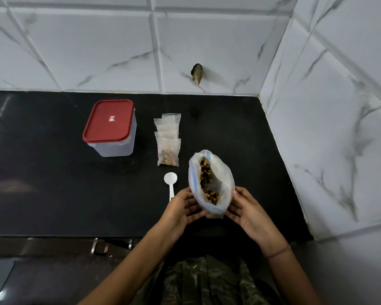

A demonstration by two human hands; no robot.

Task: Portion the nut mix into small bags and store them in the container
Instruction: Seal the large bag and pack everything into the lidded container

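Note:
A large clear zip bag of nut mix (pixel 223 172) stands open on the black counter, its mouth facing up. My left hand (pixel 183 208) cups its left side near the bottom and my right hand (pixel 244 208) cups its right side. A white measuring spoon (pixel 170 180) lies just left of the bag, its handle partly under my left hand. Several small clear bags (pixel 168 133) lie in an overlapping row behind the spoon; the nearest one (pixel 169 156) holds nut mix. A clear plastic container with a red lid (pixel 110 128) stands closed to the left of them.
The black counter (pixel 53 183) ends at a white marbled tile wall (pixel 119 51) behind and another (pixel 328 128) on the right. A dark stub (pixel 196 72) juts from the back wall. Metal drawer handles (pixel 99 246) sit below the counter's front edge.

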